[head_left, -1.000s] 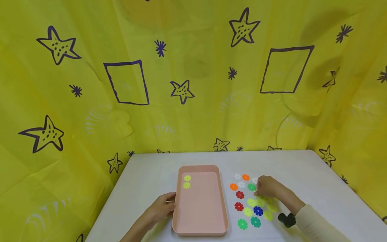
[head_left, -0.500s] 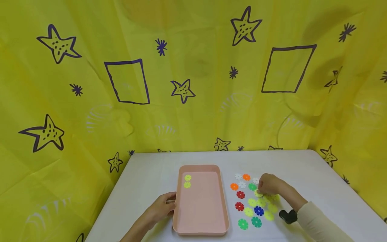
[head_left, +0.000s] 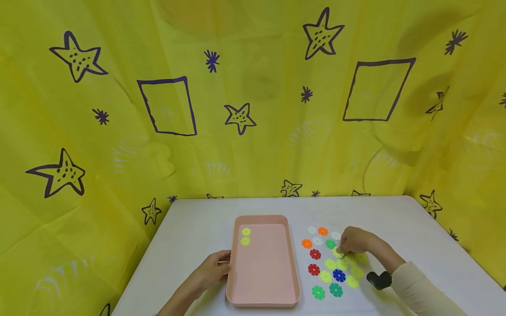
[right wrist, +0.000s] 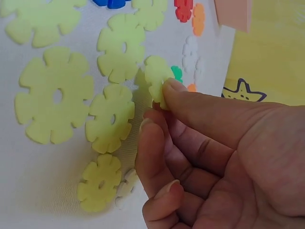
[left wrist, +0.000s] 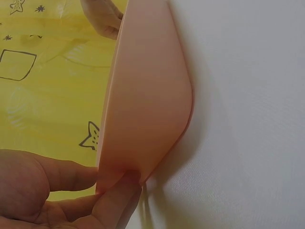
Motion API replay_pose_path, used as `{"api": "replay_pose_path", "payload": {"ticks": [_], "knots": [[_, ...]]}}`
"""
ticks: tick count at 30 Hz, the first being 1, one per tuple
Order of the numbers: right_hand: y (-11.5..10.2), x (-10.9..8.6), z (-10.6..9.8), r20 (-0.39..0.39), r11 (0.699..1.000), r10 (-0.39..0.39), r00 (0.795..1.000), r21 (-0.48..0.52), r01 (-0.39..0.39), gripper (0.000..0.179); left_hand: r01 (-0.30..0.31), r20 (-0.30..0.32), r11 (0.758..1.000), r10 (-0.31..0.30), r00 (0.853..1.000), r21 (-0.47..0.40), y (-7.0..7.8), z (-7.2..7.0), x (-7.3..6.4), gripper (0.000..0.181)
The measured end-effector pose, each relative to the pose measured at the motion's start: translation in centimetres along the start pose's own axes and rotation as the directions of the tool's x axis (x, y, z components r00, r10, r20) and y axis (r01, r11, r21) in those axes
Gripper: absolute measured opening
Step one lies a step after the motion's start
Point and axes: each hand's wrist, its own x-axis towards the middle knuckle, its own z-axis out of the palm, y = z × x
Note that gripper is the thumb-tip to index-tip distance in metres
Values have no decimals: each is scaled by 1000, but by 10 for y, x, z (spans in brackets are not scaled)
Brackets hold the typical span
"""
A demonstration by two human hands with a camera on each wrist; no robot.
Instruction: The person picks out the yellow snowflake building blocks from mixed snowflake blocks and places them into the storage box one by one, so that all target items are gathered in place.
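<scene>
My right hand (head_left: 357, 241) pinches a yellow snowflake disc (right wrist: 156, 76) between thumb and fingers, as the right wrist view shows. The disc is held tilted just above other yellow snowflake discs (right wrist: 57, 95) on the table. My left hand (head_left: 212, 267) holds the left side of a pink tray (head_left: 264, 276), its thumb near the rim and its fingers against the outer wall (left wrist: 147, 81). Two yellow snowflake discs, an upper one (head_left: 246, 231) and a lower one (head_left: 245, 241), lie in the tray's far left corner.
Right of the tray lie loose discs: red (head_left: 314, 269), orange (head_left: 307, 243), white (head_left: 317, 241), green (head_left: 318, 292) and blue (head_left: 339, 275). A black object (head_left: 379, 280) is beside the right sleeve. A yellow patterned curtain (head_left: 261, 162) surrounds the white table (head_left: 197, 219).
My right hand has pinched the yellow disc and tilted it up; it was hidden by the hand a second ago. The left hand and tray stay in place.
</scene>
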Motion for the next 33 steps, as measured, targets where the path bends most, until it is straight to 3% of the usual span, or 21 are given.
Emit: {"api": "replay_pose_path", "payload": {"ticks": [7,14,21,26,33], "knots": [[6,3,-6,36,998,-17,999,58,15,17,-1,0,1000,1,1000,2,0,0,1,57],[-3,5,-13,13,988,-23,1000,154,20,21,1,0,1000,-1,1000,8,0,0,0,57],[-28,6,-17,-29,962,-138,990,234,141,28,7,-10,1000,-7,1000,5,-1,0,0,56],[-50,12,-17,-52,951,-191,980,238,198,30,12,-22,1000,-12,1000,7,-2,0,2,56],[-83,22,-16,-54,948,-199,978,243,206,27,8,-19,1000,-8,1000,6,-2,1,2,57]]}}
